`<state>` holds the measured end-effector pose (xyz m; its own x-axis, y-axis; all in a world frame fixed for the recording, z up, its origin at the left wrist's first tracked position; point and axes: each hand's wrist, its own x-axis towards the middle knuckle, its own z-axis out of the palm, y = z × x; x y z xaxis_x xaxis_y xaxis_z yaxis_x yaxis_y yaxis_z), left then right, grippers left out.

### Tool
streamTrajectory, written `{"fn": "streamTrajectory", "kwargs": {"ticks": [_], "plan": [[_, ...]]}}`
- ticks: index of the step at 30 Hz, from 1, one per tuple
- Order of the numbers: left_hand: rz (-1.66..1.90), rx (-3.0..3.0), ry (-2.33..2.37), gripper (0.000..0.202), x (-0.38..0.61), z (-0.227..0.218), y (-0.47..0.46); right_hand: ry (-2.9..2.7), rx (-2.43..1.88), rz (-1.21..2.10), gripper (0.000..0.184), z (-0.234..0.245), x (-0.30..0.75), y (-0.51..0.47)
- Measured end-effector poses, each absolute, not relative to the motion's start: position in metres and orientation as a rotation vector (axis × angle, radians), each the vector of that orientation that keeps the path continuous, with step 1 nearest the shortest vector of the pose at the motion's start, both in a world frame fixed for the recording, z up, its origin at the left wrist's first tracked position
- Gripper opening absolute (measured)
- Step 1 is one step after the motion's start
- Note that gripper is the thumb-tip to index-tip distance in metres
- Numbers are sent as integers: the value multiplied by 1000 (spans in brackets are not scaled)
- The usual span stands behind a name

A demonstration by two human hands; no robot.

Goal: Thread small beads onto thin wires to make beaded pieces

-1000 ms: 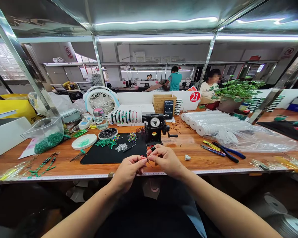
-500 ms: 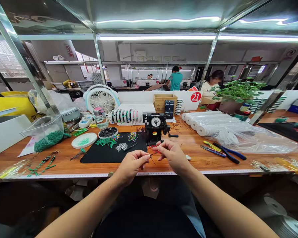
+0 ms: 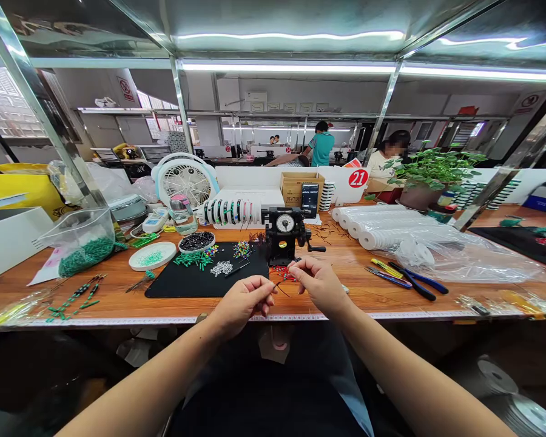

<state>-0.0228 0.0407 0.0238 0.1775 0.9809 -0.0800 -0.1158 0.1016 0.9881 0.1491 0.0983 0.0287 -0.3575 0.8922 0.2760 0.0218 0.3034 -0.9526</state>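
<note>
Both at twelve o'clock, your left hand [image 3: 246, 303] pinches a thin dark wire [image 3: 278, 285] and your right hand [image 3: 316, 282], narrowed beside it, holds what I cannot tell, while beaded strands [image 3: 78, 293] at ten look finished and green tubes [image 3: 192, 260] at eleven seem unused.

Place: workshop, small-parts bead and cord handwork
Benches: numbered; sign 21 [image 3: 358, 178] at back edge of worktop [image 3: 346, 264], more numbers farther back
Machine: black hand-cranked unit with dial [image 3: 284, 226], mid-worktop, row of spools [image 3: 231, 212] to its left
Parts: multicoloured beads [image 3: 242, 249] on black mat [image 3: 173, 285] near front edge; bag of green pieces [image 3: 88, 255] toward left edge
Tools: pliers [image 3: 414, 282] right of centre, near front edge; measuring strip [image 3: 164, 320] along it
Stock: plastic-wrapped white rolls [image 3: 382, 233] toward back right corner
Structure: metal posts [image 3: 384, 115], strip light [image 3: 291, 68]
People: teal-shirted co-worker [image 3: 322, 149] behind back edge
</note>
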Motion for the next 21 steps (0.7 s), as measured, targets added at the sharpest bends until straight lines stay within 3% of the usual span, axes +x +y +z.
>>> {"fn": "streamTrajectory", "kwargs": {"ticks": [14,21], "plan": [[779,1138,1121,31,-24,6,14,-2155,-799,754,12,3,138,62],[744,897,1147,38,-28,-32,-41,-2281,-743,840,12,-32,137,16]]}}
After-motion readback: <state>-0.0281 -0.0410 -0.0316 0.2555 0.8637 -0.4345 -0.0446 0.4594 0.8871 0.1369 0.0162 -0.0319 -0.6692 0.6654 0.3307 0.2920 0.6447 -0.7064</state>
